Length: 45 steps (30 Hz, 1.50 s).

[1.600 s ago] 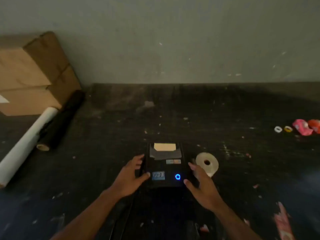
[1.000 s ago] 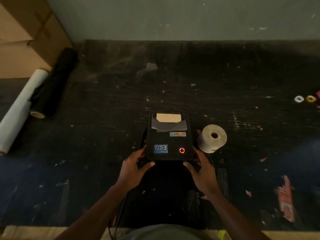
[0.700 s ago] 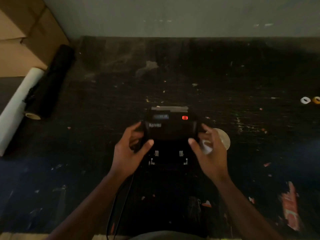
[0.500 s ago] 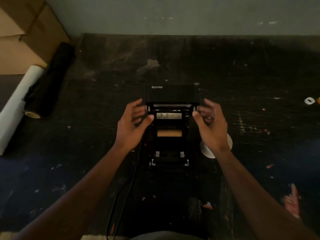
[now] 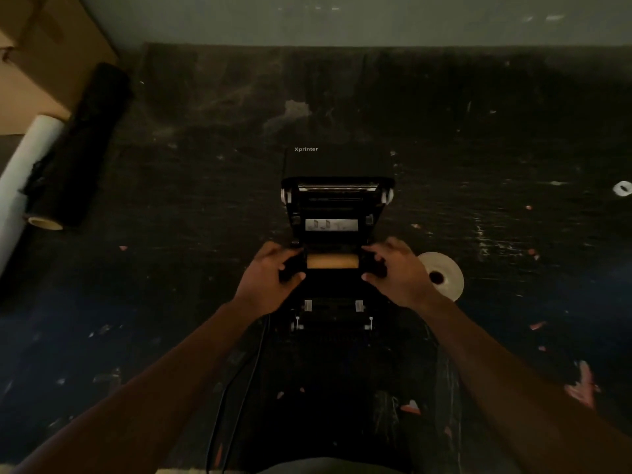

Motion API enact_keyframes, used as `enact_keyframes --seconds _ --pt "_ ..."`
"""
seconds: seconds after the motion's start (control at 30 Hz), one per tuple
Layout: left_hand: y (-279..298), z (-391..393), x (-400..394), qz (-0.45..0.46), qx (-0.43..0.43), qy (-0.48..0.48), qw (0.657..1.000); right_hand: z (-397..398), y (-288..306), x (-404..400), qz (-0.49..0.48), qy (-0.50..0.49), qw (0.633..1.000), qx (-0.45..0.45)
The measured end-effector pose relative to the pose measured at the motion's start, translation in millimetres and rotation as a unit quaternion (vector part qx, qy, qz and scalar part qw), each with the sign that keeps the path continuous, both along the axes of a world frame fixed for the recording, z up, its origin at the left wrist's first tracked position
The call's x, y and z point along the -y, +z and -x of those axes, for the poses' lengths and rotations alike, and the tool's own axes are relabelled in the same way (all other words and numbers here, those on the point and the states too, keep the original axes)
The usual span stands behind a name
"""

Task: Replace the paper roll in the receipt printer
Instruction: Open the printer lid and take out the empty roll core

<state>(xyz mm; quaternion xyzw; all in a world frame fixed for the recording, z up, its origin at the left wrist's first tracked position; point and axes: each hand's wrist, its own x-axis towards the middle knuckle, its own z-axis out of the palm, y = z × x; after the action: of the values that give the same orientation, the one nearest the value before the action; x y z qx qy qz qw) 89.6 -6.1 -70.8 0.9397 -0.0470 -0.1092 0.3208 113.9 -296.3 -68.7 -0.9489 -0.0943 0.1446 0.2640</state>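
receipt printer (image 5: pixel 337 254) near the middle of the dark worktop (image 5: pixel 478 131), toward its front edge, lid (image 5: pixel 337 165) thrown back and lying open toward the wall. in the open bay, a bare brown cardboard core (image 5: pixel 332 261), lying crosswise, apparently spent. left hand (image 5: pixel 270 278) curled against the left side of the bay, fingers bent and thumb tucked in at the wall; right hand (image 5: pixel 398 271) likewise curled on the right side, neither pinching the core. touching the housing or just hovering against it: cannot tell in this dim light. fresh white paper roll (image 5: pixel 441 275) just right of the printer, partly behind the right hand, hollow centre facing up.

likely handling: core very light, thin-walled, easy to crush, so best lifted by its two ends or with a finger hooked into the tube rather than squeezed mid-span. new roll light but firm, smooth-sided and prone to unwinding; best gripped across its flat faces with the loose tail kept under a thumb. printer housing stiff plastic, lid hinge probably the weak point.
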Motion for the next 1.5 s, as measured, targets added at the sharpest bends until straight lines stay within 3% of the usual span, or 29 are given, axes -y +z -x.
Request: enact_keyframes --seconds 0.17,0.27,0.37,0.47,0.73,0.83,0.9,1.0,1.17,1.27,1.33,1.37,1.43,1.47,1.5 --pt "-3.1 -11.6 -2.8 0.015 0.036 0.004 0.999 -12.2 0.1 0.4 -0.006 0.006 1.000 0.020" --pt "15.0 -10.8 -4.4 0.131 0.015 0.060 0.989 -8.8 26.2 0.7 -0.131 -0.012 0.991 -0.009" --pt "42.8 3.0 3.9 0.276 -0.032 0.130 0.952 11.3 59.1 -2.5 -0.311 -0.077 0.942 -0.098" --pt "56.5 34.8 19.1 0.395 -0.095 0.195 0.893 47.5 67.0 -1.3 -0.391 -0.145 0.901 -0.114" --pt "36.7 119.4 61.8 0.400 -0.177 0.243 0.866 158.4 42.5 17.6 -0.447 -0.325 0.808 -0.204" --pt "30.6 131.0 72.1 0.397 -0.196 0.266 0.856 181.9 25.2 39.3 -0.457 -0.407 0.766 -0.196" --pt "27.3 135.3 75.5 0.387 -0.197 0.271 0.859 188.5 8.4 61.9 -0.343 -0.431 0.823 -0.138" --pt "27.1 141.3 86.1 0.382 -0.202 0.268 0.861 189.7 -25.2 96.1 -0.116 -0.381 0.915 -0.060" --pt "26.0 148.5 109.2 0.386 -0.206 0.271 0.857 186.1 -59.2 116.2 0.076 -0.259 0.962 -0.038" --pt "22.2 153.1 119.8 0.372 -0.200 0.275 0.864 185.1 -60.0 117.0 0.095 -0.243 0.965 -0.010" --pt "19.2 155.9 127.0 0.366 -0.194 0.277 0.867 186.5 -53.4 115.0 -0.029 -0.303 0.952 -0.012" --pt "17.5 157.2 130.5 0.365 -0.193 0.277 0.868 187.6 -45.0 111.5 -0.148 -0.352 0.923 -0.044" --pt "14.3 159.7 138.3 0.362 -0.194 0.278 0.869 194.4 -22.5 101.0 -0.398 -0.409 0.807 -0.153" --pt "12.0 161.0 142.4 0.361 -0.194 0.280 0.868 200.0 -13.2 96.5 -0.474 -0.406 0.757 -0.194" --pt "10.2 162.5 147.2 0.362 -0.196 0.281 0.867 206.3 -7.1 93.9 -0.511 -0.394 0.732 -0.218"
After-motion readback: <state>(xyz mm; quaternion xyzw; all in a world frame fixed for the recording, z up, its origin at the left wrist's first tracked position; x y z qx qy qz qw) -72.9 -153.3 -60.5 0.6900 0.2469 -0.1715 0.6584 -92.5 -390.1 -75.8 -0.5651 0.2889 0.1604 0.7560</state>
